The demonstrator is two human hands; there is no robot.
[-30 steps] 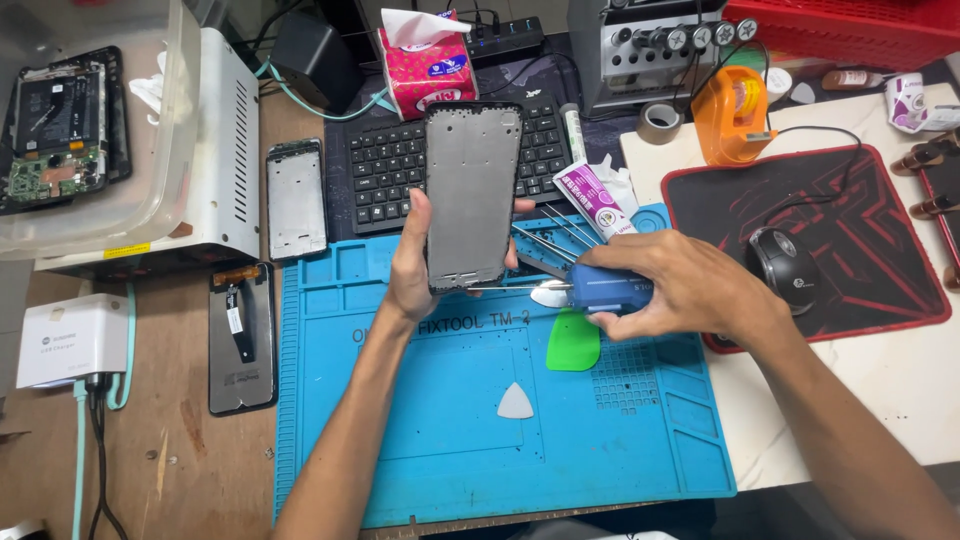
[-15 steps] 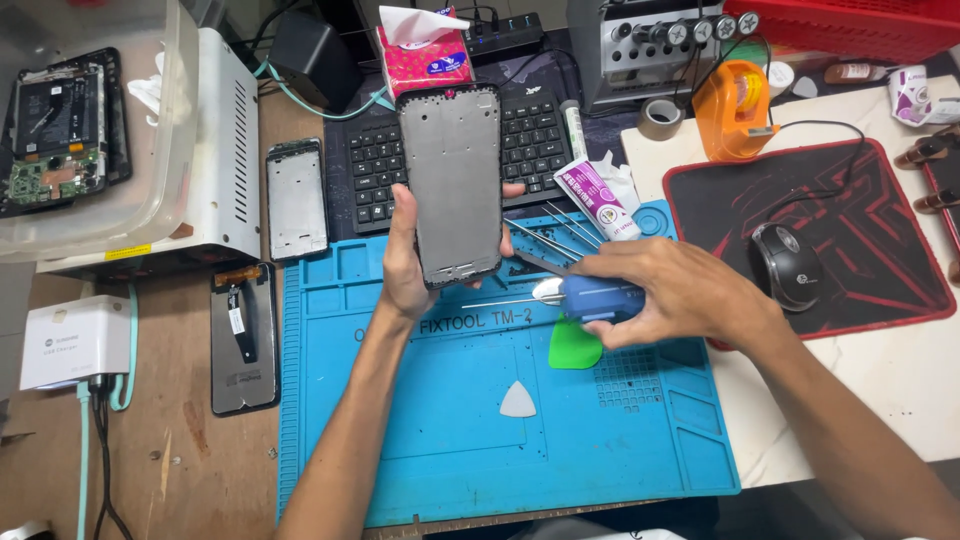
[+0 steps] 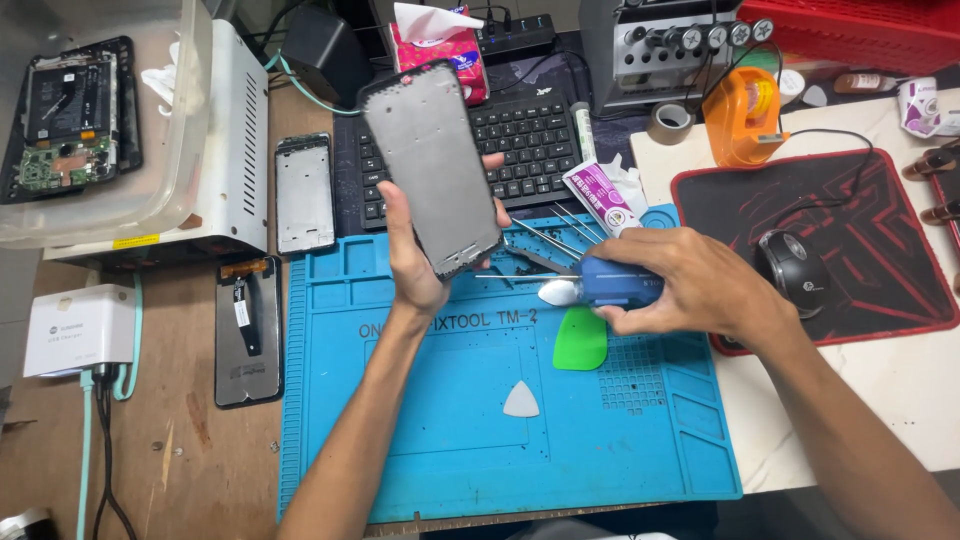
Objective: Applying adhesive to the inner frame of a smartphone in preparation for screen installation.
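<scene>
Blue repair mat [image 3: 450, 420] fills the bench; above its upper edge the left hand [image 3: 420, 250] clasps a grey phone frame [image 3: 432, 168], tilted, raised over the black keyboard [image 3: 520, 145]. At the mat's top right, the right hand [image 3: 690, 285] wraps a blue tool [image 3: 610, 288], beside a green pick [image 3: 580, 340] and white pick [image 3: 521, 400]

Left hand [image 3: 415, 262] grips grey phone frame [image 3: 432, 168], tilted, above blue repair mat [image 3: 420, 400]. Right hand [image 3: 690, 285] holds blue-handled tool [image 3: 610, 288], its thin tip pointing toward frame's lower edge. Green pick [image 3: 580, 340] on mat.
</scene>
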